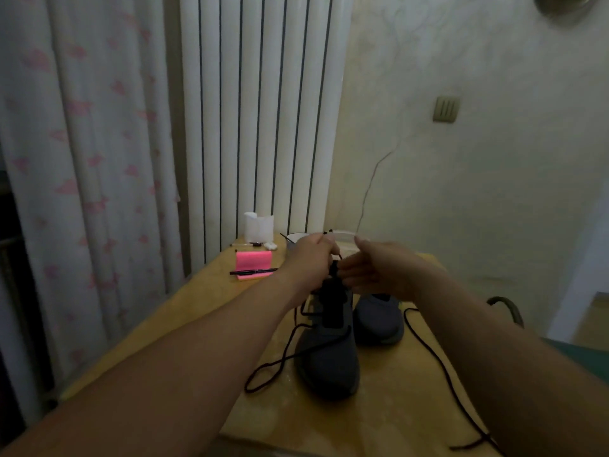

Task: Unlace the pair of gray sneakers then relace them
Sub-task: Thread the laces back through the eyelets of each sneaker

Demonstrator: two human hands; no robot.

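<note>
"Sneakers, gray knit, both sat under the hands. The near sneaker (329,361) is right below them, toe towards us, with its black tongue (333,305) standing up."

"And the hands?"

"The left hand (309,258) has its fingers curled and pinches the lace (283,354) at the top of the tongue. The right hand (372,268) has its thumb up and its fingers reaching to the same spot. Whether they nip the cord, I cannot tell."

"Relacing, then?"

"I'd say so, about halfway up this shoe. It wants even tension: draw each side snug in turn and hold the tongue flat, or the soft knit will pucker. That lace is a thin round cord, dark and limp, so its slack tail below the left forearm could snag."

"And the other shoe?"

"The far sneaker (379,321) lies just under the right wrist and looks bare of lacing. A loose lace (438,361) snakes beneath the right forearm across the yellow table (379,423), which looks smooth and hard."

"Anything else?"

"A pink notepad (253,262) out past the left hand, with a slim pen (253,271) across it."
</note>
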